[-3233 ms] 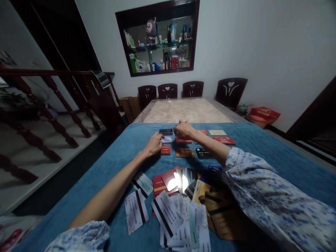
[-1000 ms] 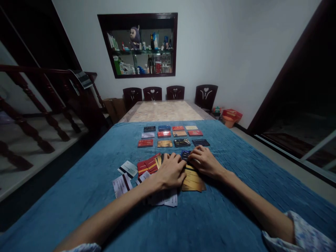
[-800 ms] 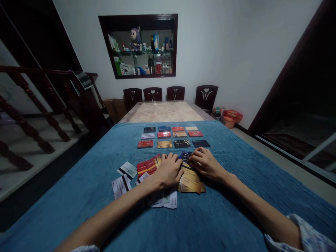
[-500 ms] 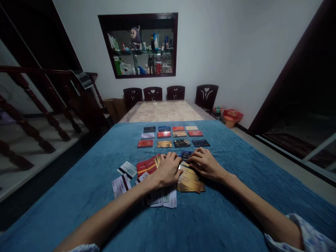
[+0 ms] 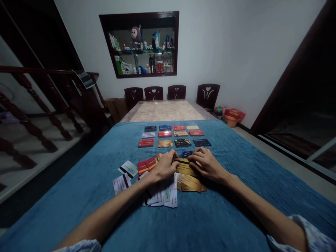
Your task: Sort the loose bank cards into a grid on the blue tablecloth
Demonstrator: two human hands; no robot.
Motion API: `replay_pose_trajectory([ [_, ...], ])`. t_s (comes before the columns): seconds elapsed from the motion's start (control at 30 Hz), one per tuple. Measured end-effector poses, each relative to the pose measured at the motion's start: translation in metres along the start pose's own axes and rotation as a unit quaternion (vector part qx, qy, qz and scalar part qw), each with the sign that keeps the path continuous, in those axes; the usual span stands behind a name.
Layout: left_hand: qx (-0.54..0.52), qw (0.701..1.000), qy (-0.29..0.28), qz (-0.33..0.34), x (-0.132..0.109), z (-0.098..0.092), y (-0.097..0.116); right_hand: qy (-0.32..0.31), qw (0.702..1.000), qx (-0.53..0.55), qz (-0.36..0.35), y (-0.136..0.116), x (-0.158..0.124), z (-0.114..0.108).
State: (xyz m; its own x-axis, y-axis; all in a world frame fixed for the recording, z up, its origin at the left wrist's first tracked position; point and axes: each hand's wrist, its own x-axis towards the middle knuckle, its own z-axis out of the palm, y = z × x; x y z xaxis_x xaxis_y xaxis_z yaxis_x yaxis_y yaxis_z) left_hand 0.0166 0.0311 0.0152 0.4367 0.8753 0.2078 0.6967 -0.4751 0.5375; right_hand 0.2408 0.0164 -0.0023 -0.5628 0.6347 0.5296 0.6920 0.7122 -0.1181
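Observation:
A gold card with a dark stripe (image 5: 184, 167) is gripped at its two ends, its left end by my left hand (image 5: 166, 166) and its right end by my right hand (image 5: 207, 163). Just below it, more gold cards (image 5: 191, 184) lie fanned out on the cloth. Dark blue cards (image 5: 186, 154) show between my hands. Red and gold cards (image 5: 146, 164) are spread left of my left hand, partly covered by it. White cards (image 5: 159, 198) form a loose pile under my left wrist. Two pale striped cards (image 5: 122, 183) lie farther left.
Beyond my hands, several card stacks stand in three rows, among them a red stack (image 5: 146, 143), a gold one (image 5: 165, 144) and a black one (image 5: 183, 142). A blue cloth (image 5: 86, 196) covers the near table. Dark chairs (image 5: 208, 95) line the far end.
My left fingers have drawn in, and a striped gold card now shows lifted between my hands, above the other gold cards. The view has shifted slightly.

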Motion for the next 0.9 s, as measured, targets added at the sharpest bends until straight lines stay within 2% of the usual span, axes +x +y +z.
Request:
replay_pose_trajectory([
  [0.13, -0.038, 0.999, 0.016, -0.015, 0.002, -0.001, -0.002, 0.006, 1.0, 0.003, 0.004, 0.0, 0.0, 0.0],
  [0.5, -0.058, 0.997, 0.052, -0.008, 0.004, -0.001, -0.007, 0.042, 0.999, 0.001, 0.026, 0.005, 0.001, 0.01],
  [0.67, -0.077, 0.996, 0.039, -0.006, 0.004, -0.003, -0.002, 0.058, 0.997, 0.003, 0.045, 0.007, 0.007, 0.014],
  [0.8, -0.089, 0.996, 0.017, 0.007, 0.002, -0.005, 0.003, 0.044, 0.998, -0.011, 0.053, 0.006, 0.013, 0.012],
  [0.9, -0.091, 0.995, 0.028, 0.004, 0.002, -0.006, 0.004, 0.027, 0.998, -0.038, 0.052, 0.004, 0.019, 0.012],
])
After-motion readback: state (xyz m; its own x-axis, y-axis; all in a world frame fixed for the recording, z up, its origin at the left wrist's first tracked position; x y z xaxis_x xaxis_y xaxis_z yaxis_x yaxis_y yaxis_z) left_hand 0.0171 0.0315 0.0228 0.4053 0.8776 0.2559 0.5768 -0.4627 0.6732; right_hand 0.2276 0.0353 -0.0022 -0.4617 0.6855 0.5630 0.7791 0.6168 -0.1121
